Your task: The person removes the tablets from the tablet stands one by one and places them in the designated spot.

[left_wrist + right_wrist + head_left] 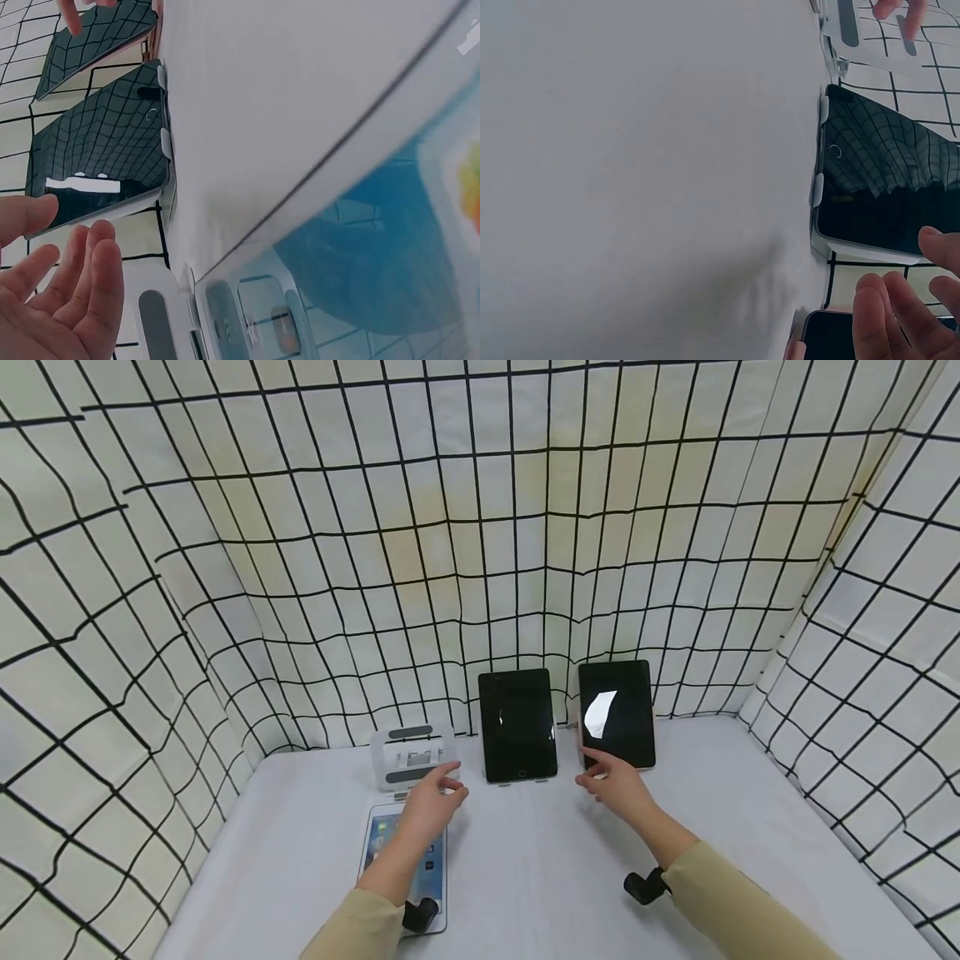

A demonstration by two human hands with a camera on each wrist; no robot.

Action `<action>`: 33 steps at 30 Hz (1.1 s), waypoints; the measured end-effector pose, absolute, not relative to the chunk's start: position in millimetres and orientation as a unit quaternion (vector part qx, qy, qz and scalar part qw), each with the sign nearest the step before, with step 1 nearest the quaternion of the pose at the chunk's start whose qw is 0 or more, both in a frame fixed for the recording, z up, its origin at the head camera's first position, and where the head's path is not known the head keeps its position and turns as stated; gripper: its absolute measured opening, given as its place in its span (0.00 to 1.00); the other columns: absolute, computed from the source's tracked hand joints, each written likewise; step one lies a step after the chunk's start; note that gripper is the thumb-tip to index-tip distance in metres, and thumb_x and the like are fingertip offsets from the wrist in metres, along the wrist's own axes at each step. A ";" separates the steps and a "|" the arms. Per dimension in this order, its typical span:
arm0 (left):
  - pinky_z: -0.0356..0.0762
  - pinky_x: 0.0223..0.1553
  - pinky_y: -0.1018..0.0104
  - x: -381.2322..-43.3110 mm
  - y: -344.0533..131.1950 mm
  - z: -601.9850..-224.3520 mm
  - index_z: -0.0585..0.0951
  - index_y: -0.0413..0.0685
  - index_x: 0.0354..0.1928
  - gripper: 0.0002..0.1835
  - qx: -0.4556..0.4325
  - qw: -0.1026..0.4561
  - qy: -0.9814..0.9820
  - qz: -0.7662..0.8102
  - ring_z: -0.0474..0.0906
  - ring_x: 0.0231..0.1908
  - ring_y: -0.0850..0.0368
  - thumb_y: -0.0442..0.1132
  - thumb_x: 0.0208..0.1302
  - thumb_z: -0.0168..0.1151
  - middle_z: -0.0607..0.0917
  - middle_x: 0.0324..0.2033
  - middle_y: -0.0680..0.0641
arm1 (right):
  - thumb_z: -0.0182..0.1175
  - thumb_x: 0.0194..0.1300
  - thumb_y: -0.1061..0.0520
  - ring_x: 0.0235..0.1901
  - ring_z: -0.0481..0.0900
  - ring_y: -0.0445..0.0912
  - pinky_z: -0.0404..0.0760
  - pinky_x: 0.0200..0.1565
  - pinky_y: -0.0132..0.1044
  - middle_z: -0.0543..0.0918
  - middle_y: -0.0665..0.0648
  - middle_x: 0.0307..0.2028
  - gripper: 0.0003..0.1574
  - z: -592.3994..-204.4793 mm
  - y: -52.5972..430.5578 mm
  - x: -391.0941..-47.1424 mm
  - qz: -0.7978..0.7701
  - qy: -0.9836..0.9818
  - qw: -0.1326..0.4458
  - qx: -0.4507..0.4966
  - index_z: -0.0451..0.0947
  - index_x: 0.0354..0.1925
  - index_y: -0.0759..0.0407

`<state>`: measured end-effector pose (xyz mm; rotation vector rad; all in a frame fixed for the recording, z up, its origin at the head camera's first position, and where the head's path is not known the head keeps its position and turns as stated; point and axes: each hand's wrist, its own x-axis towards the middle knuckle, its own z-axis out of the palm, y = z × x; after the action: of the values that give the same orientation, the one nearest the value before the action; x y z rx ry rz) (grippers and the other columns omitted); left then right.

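Two dark tablets stand propped at the back of the white table: a middle tablet point(517, 724) point(101, 157) point(889, 184) and a right tablet point(617, 713) point(97, 41). A white empty stand point(408, 757) point(161, 326) is left of them. A lit tablet point(401, 864) point(352, 255) lies flat in front of that stand. My left hand point(435, 797) point(64, 300) hovers over the lit tablet's far end, fingers relaxed, holding nothing. My right hand point(615, 785) point(900, 315) floats just before the right tablet's lower edge, fingers loosely extended, holding nothing.
The white table point(525, 868) is enclosed on three sides by cream cloth walls point(480, 527) with a black grid. Bare table surface lies between and in front of both hands. Small black wrist cameras point(645, 887) sit on both sleeves.
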<state>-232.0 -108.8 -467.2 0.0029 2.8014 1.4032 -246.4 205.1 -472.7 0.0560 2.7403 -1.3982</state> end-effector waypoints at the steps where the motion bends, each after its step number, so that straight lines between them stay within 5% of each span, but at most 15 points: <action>1: 0.76 0.30 0.64 -234.0 -107.7 -467.9 0.73 0.51 0.68 0.28 -0.001 0.001 0.894 0.449 0.80 0.32 0.58 0.40 0.66 0.65 0.85 0.43 0.48 | 0.67 0.65 0.57 0.33 0.81 0.51 0.80 0.34 0.36 0.83 0.54 0.40 0.40 -472.5 203.5 -247.7 -0.454 0.890 0.031 0.019 0.66 0.72 0.53; 14: 0.74 0.29 0.64 -252.0 -94.6 -474.7 0.68 0.52 0.72 0.34 -0.007 -0.012 0.890 0.456 0.77 0.28 0.58 0.39 0.65 0.66 0.84 0.39 0.49 | 0.68 0.65 0.55 0.29 0.75 0.46 0.75 0.31 0.35 0.79 0.55 0.39 0.44 -470.5 189.1 -264.0 -0.437 0.899 0.010 0.012 0.62 0.75 0.48; 33: 0.73 0.28 0.64 -284.1 -82.5 -472.8 0.64 0.52 0.74 0.34 0.002 -0.012 0.886 0.463 0.78 0.27 0.58 0.38 0.66 0.63 0.84 0.39 0.49 | 0.65 0.66 0.57 0.27 0.77 0.47 0.76 0.31 0.37 0.78 0.57 0.37 0.47 -481.5 180.3 -293.7 -0.464 0.885 0.027 -0.023 0.55 0.77 0.52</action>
<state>-284.1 -82.5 -472.8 0.0049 2.8062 1.4656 -293.7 180.3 -481.5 -0.0696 2.7333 -1.4332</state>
